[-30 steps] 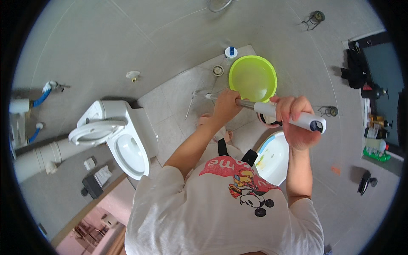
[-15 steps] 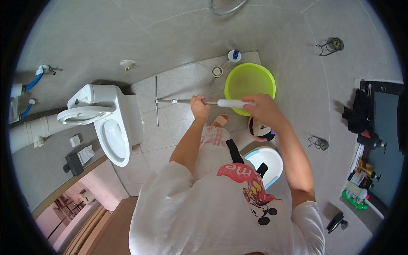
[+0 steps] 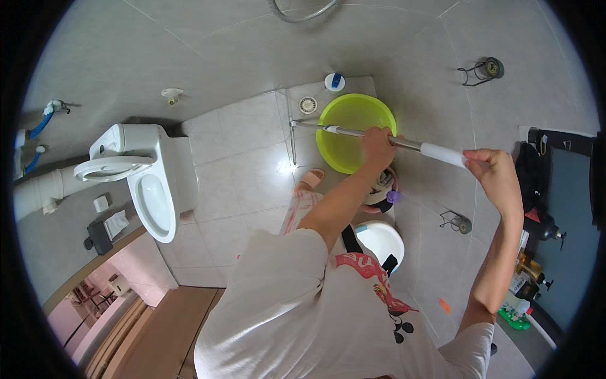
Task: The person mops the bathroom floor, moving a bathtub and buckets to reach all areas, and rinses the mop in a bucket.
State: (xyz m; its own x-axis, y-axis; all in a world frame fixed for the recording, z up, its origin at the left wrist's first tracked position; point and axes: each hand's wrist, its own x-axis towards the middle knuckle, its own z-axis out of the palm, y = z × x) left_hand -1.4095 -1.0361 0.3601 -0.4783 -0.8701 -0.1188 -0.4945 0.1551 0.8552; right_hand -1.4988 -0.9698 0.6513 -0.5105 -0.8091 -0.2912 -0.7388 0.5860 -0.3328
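Across the front of me, both hands hold a long-handled floor squeegee (image 3: 409, 144) with a metal pole, a white grip and a thin crossbar head. My left hand (image 3: 379, 149) is wrapped round the middle of the pole, above the lime-green basin (image 3: 355, 112). At the pole's upper end, my right hand (image 3: 495, 182) grips the end of the white sleeve, near the right wall. The crossbar lies just left of the basin, close to the floor; whether it touches the tiles I cannot tell.
A white toilet (image 3: 154, 199) with its seat raised stands at left. A round floor drain (image 3: 308, 105) and a white-and-blue container (image 3: 334, 81) lie beyond the basin. Near my legs are a pink-rimmed bucket (image 3: 396, 183) and a white basin (image 3: 385, 239). A bottle-laden shelf (image 3: 536, 136) hangs at right.
Both hands have moved right with the squeegee. Its crossbar has swept from near the toilet to beside the green basin, and the pole now tilts down to the right.
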